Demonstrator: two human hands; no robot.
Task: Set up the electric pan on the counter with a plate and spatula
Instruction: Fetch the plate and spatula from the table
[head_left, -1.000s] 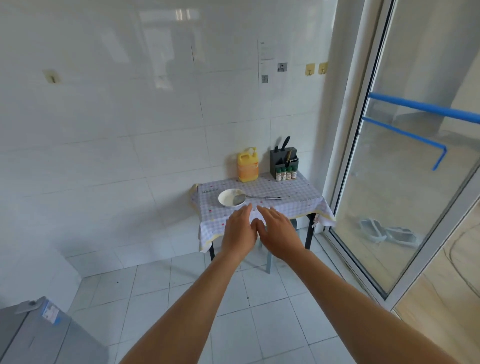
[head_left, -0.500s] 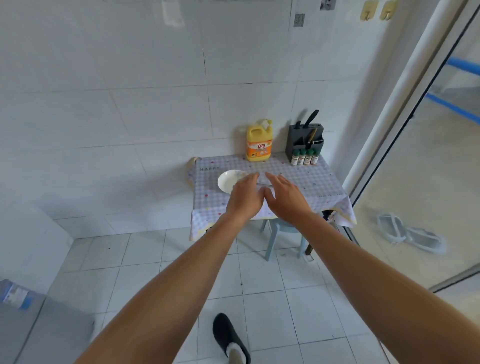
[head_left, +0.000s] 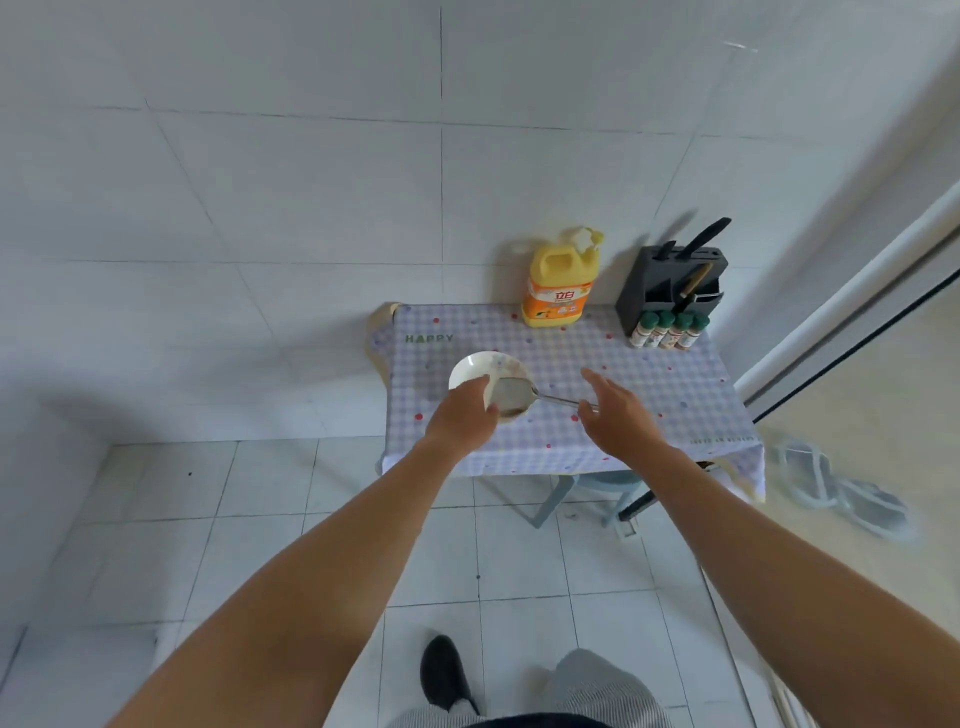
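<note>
The view has tipped further down and drawn closer to the small table under its lilac checked cloth (head_left: 649, 374). Both hands, side by side half a second ago, have spread apart: the left hand (head_left: 464, 415) now lies over the near rim of the shallow white plate (head_left: 475, 366), while the right hand (head_left: 621, 413), fingers spread, has reached the handle of the steel spatula (head_left: 514, 397) (whether it grips is unclear).

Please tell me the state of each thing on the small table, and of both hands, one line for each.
plate: on the table, left hand on its near rim
spatula: blade resting on the plate
left hand: at the plate, grip unclear
right hand: open, at the spatula handle
detergent jug: upright, capped
knife block: upright, knives inside
</note>
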